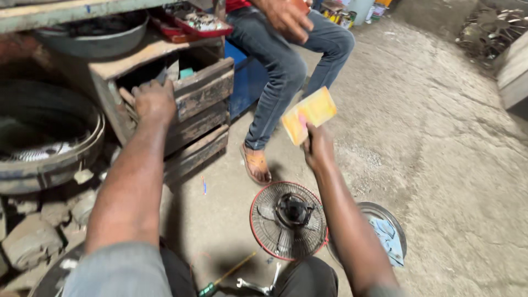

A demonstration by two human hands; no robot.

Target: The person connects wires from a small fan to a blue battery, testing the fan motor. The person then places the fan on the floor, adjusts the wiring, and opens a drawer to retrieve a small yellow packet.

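My left hand [154,100] reaches into the open top drawer [204,88] of a worn wooden cabinet, fingers hooked over its edge among small items inside. My right hand [317,147] is raised above the floor and pinches a small yellow-orange card or packet [308,114] by its lower edge. Below my arms, a round wire fan guard [288,220] with a red rim and a dark hub lies flat on the concrete floor.
Another person in jeans and sandals [286,66] sits on a blue box beside the cabinet. A metal bowl [389,234] with a cloth sits right of the fan guard. A screwdriver [228,275] and a wrench [258,285] lie near my knees. Large metal rings [49,137] stand at left.
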